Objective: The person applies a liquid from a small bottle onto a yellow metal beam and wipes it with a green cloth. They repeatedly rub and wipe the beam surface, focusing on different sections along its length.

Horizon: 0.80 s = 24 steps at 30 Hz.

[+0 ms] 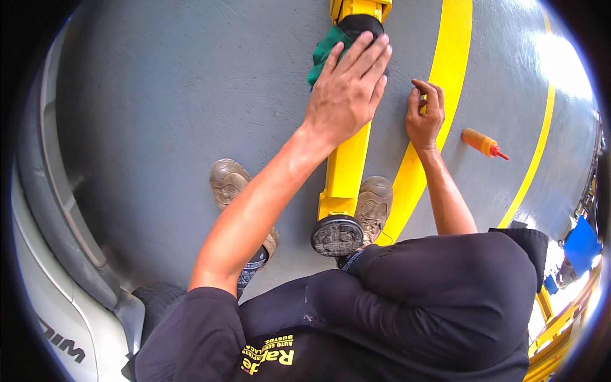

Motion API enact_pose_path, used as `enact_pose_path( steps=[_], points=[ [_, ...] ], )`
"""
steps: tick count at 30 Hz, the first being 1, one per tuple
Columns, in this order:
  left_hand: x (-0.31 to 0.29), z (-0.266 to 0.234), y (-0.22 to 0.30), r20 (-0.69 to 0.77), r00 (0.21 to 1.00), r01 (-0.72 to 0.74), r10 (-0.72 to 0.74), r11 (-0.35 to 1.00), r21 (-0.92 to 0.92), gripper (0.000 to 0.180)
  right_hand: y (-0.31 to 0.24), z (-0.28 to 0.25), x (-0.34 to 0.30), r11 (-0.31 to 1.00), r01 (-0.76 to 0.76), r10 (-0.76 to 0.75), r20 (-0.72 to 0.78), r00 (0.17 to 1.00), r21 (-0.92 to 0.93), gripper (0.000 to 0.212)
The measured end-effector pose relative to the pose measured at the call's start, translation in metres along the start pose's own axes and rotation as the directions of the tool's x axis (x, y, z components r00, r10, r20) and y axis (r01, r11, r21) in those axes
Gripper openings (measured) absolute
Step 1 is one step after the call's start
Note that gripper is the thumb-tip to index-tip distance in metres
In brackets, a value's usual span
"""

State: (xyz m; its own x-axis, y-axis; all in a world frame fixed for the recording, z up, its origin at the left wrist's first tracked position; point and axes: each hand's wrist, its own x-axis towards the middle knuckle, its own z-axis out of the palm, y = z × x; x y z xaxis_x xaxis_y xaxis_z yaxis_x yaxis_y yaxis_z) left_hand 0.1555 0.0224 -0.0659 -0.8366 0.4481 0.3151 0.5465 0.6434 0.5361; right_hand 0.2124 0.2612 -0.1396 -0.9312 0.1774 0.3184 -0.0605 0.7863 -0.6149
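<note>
A yellow metal lift arm (pixel 347 162) runs away from me between my feet, with a round black rubber pad (pixel 337 235) at its near end. My left hand (pixel 344 92) lies flat over its far part, fingers stretched and a little apart. Under those fingers is a green cloth (pixel 323 56), pressed against the arm beside a black part (pixel 361 25). To the right, my right hand (pixel 425 114) hovers near the yellow floor stripe, thumb and fingers curled together. Whether anything small is between its fingertips, I cannot tell.
An orange squeeze bottle (pixel 480 141) with a red nozzle lies on the grey floor (pixel 153 95), right of my right hand. A light-coloured vehicle (pixel 57 305) stands at the left edge. Yellow metal frames (pixel 563 331) and a blue object (pixel 582 245) are at the lower right.
</note>
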Motion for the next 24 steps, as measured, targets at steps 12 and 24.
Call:
enact_pose_path(
  steps=[12,24],
  points=[
    [-0.062,-0.022,0.028,0.232,0.973,0.018,-0.010,0.999,-0.034,0.069,-0.004,0.000,0.002,1.000,-0.009,0.009,-0.012,1.000,-0.016,0.021],
    [-0.057,0.007,0.035,-0.011,0.901,0.409,-0.434,0.857,-0.312,0.078,-0.004,0.002,0.002,0.997,-0.074,0.074,0.028,0.997,-0.005,0.024]
  ],
)
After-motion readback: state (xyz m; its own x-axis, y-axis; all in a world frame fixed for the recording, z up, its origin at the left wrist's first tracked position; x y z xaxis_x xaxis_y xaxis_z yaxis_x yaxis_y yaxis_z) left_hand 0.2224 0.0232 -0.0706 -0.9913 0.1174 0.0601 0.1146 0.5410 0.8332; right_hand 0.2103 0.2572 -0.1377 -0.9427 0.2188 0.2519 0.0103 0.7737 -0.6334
